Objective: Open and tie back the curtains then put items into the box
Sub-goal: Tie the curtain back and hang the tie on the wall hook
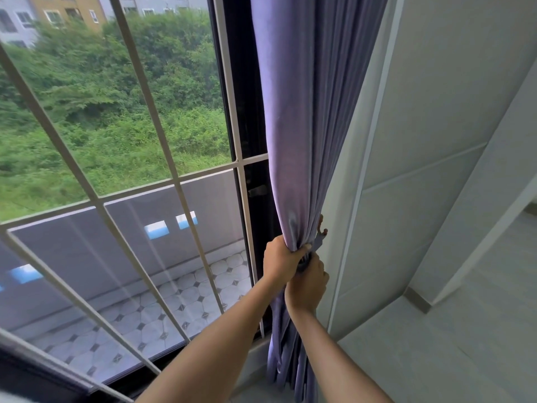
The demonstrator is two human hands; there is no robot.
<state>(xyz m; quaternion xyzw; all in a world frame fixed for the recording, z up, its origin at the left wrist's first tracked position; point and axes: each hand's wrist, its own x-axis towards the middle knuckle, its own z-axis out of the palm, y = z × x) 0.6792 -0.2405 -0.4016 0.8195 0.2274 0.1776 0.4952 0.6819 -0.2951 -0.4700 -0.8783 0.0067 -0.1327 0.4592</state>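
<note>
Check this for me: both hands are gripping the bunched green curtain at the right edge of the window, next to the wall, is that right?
Not quite: the curtain is purple, not green; the green is the foliage outside. The head view shows the left hand and right hand both gripping its gathered folds at the right edge of the window, next to the wall.
</note>
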